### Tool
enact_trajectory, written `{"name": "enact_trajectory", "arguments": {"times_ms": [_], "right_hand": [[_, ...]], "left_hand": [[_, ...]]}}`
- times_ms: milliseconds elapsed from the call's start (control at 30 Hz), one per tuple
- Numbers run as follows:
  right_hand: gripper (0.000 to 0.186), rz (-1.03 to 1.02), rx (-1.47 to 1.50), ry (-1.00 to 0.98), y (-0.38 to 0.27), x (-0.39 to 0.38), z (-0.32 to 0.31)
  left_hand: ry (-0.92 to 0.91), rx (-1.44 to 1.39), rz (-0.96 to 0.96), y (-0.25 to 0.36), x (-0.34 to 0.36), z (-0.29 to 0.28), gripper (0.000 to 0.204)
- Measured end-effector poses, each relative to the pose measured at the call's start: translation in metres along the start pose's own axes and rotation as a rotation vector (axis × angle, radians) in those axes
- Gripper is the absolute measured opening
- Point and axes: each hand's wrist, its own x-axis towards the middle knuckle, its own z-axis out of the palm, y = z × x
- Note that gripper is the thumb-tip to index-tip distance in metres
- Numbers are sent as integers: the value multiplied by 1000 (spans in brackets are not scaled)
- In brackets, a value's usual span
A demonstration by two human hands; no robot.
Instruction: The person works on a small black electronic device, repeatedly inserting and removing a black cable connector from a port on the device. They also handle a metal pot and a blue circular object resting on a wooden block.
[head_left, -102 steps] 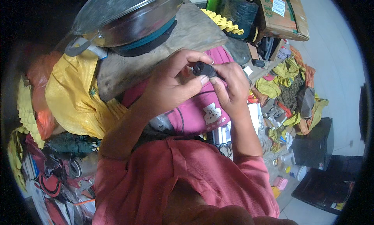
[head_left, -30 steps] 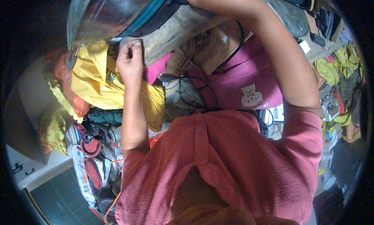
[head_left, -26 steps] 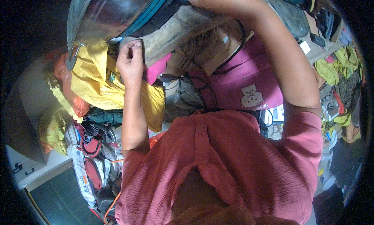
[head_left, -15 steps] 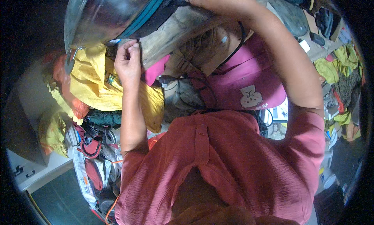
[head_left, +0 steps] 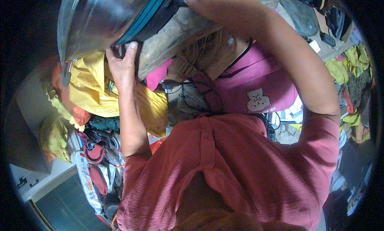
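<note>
A large steel pot with a glass lid [head_left: 96, 19] stands on a teal-and-black base [head_left: 144, 19] at the upper left, over a worn board [head_left: 168, 39]. My left hand [head_left: 122, 63] is at the base's lower edge, thumb and fingers apart, fingertips partly hidden. My right hand [head_left: 208, 7] reaches to the base's upper right side, fingers curled at the dark part; what they grip is unclear. Below the board are a yellow woven sack [head_left: 88, 87], a cardboard piece [head_left: 220, 67], a black cord and a pink bag [head_left: 240, 87] with a white cartoon animal.
Orange plastic bags [head_left: 80, 115] and crumpled yellow items [head_left: 56, 137] lie at the left, above a jumble of straps and packaging [head_left: 92, 179]. A grey slab [head_left: 300, 19], small dark objects and piles of yellow cloth [head_left: 356, 59] crowd the right.
My hands held a small dark object together earlier; they are now apart at the pot's base. Lately my left hand moved slightly left and spread its fingers, and the pot shifted left.
</note>
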Motion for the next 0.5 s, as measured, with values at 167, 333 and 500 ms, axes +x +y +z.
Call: {"name": "enact_trajectory", "arguments": {"times_ms": [167,333,500], "right_hand": [[22,-15,-6,-98,0,6,-12],[19,24,-27,-92,3,4,-1],[17,-25,-7,-34,5,-1,1]], "left_hand": [[-20,61,42,3,2,4,54],[4,37,21,-10,4,-2,55],[28,160,69,5,3,1,58]]}}
